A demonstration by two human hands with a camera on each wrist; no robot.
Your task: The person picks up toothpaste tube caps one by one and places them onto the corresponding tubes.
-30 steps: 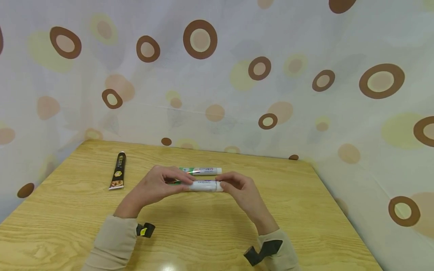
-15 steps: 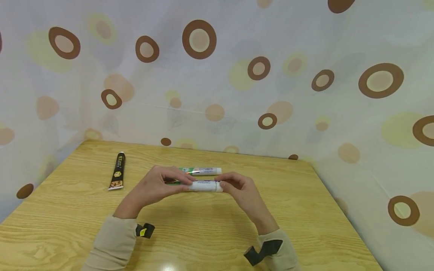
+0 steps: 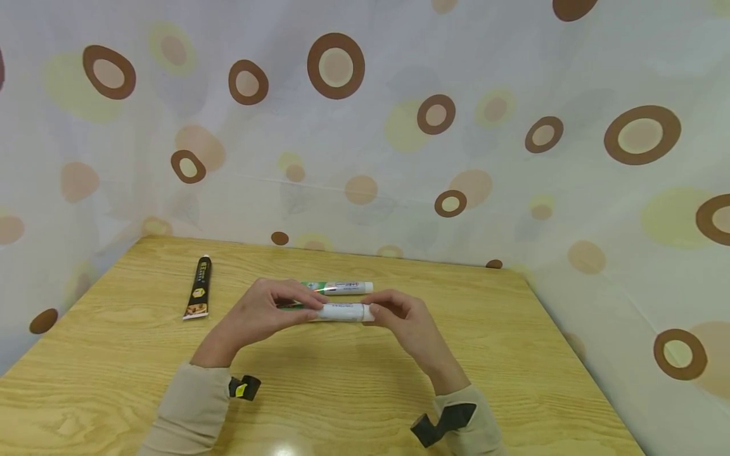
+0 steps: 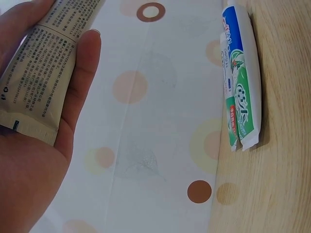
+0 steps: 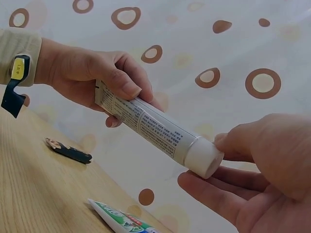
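A white toothpaste tube (image 3: 342,311) is held level above the table, between both hands. My left hand (image 3: 267,311) grips its flat tail end, thumb on the near side and fingers on the far side. At the other end, the thumb and fingers of my right hand (image 3: 407,323) pinch the white cap (image 5: 203,158), which sits on the tube. Small dark print covers the tube's back in both wrist views. Behind it on the table lies green-and-white toothpaste (image 3: 345,288), partly hidden by my left hand; whether it is one tube or two side by side, I cannot tell.
A black tube (image 3: 198,288) with yellow marks lies at the left of the wooden table (image 3: 319,392). A pale curtain (image 3: 388,164) with brown rings hangs behind the table and along its sides.
Both hands keep their places on the tube. The print on the side facing the head camera shifts slightly, as though the tube rolls a little; the other tubes stay put.
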